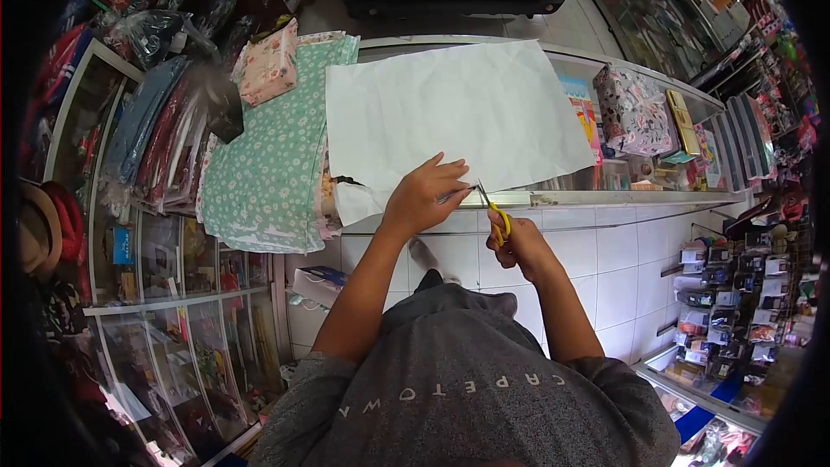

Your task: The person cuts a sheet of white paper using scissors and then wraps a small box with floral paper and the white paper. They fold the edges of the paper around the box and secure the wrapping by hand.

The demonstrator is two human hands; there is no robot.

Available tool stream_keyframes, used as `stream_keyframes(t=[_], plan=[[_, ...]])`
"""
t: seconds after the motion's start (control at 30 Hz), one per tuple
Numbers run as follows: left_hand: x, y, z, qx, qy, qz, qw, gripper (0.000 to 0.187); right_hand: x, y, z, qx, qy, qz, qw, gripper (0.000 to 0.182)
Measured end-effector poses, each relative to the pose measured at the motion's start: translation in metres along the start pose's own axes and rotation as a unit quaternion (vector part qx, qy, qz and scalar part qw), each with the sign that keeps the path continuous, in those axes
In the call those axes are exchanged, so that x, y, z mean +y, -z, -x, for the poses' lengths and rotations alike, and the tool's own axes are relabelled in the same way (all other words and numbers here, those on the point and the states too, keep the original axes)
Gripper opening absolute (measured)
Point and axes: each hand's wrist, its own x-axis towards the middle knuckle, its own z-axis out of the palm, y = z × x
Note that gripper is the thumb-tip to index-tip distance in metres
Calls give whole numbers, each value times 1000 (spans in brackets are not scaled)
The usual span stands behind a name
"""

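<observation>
A large white sheet of paper [450, 112] covers the middle of the glass counter, its near edge running under my hands. My left hand [428, 194] is at that edge, outer fingers spread over the paper, thumb and index finger pinched together; I cannot tell what is between them. Yellow-handled scissors [499, 223] are in my right hand [523, 246], just off the counter's front edge. Their blades point up and away from me, tips right by my left thumb and index finger. The paper's lower left corner [359, 203] hangs past the edge.
Left of the paper lies green floral wrapping paper [264, 147] with a pink floral wrapped box [270, 65] on it. A floral package [634, 108] stands at the counter's right. Glass cabinets [186, 337] line my left, and packaged goods [726, 294] hang at right.
</observation>
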Motion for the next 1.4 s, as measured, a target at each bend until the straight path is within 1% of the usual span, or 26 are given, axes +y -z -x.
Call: stream_keyframes(t=[0.07, 0.37, 0.47, 0.77, 1.27, 1.33, 1.4], plan=[[1, 1, 0, -12, 11, 8, 1000, 13, -1, -1, -1, -2, 4, 4, 1000, 48], [1, 2, 2, -11, 13, 25, 1000, 15, -8, -6, -8, -8, 12, -11, 1000, 50], [2, 2, 2, -10, 11, 23, 1000, 15, -8, -6, -12, 1, 14, 3, 1000, 50], [0, 1, 2, 1, -6, 20, 1000, 12, -12, -10, -12, -24, 38, -2, 999, 47], [-1, 0, 4, -1, -16, 5, 1000, 12, -7, -8, -14, -20, 60, 28, 998, 48], [-1, 0, 3, -1, -15, 7, 1000, 12, -3, -3, -17, -33, 90, 54, 994, 48], [0, 1, 3, 0, -14, 8, 1000, 12, -1, -1, -19, -23, 75, 53, 996, 47]])
